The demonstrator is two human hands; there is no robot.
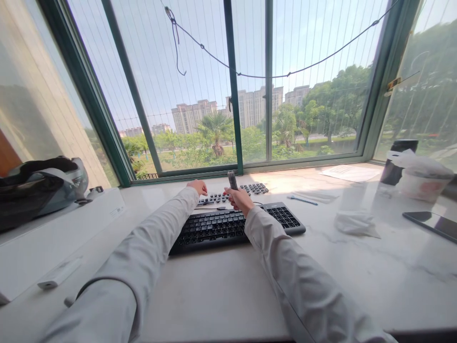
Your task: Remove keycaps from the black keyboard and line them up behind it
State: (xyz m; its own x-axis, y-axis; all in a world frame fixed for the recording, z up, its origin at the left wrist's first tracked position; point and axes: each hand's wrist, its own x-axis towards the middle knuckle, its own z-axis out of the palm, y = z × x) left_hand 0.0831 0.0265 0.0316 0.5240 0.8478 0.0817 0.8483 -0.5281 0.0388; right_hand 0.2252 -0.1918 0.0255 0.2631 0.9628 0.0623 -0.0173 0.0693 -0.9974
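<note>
A black keyboard (210, 227) lies in front of me, and many of its key positions show bare switches. Behind it, loose black keycaps (255, 188) are laid out in rows on the counter. My left hand (198, 186) is bent down at the left end of these keycaps, its fingers closed; whatever is between them is too small to make out. Over the keyboard's back edge, my right hand (240, 198) is closed around a short, dark, stick-like object (232, 180) that points upward. Its exact kind is unclear.
A blue thin tool (303, 200) lies right of the keycaps. Farther right are crumpled plastic (357, 222), a phone (433, 223), a bagged tub (424, 178) and a dark cup (391, 169). At left sit a white box (71, 228) and a black helmet-like item (39, 186).
</note>
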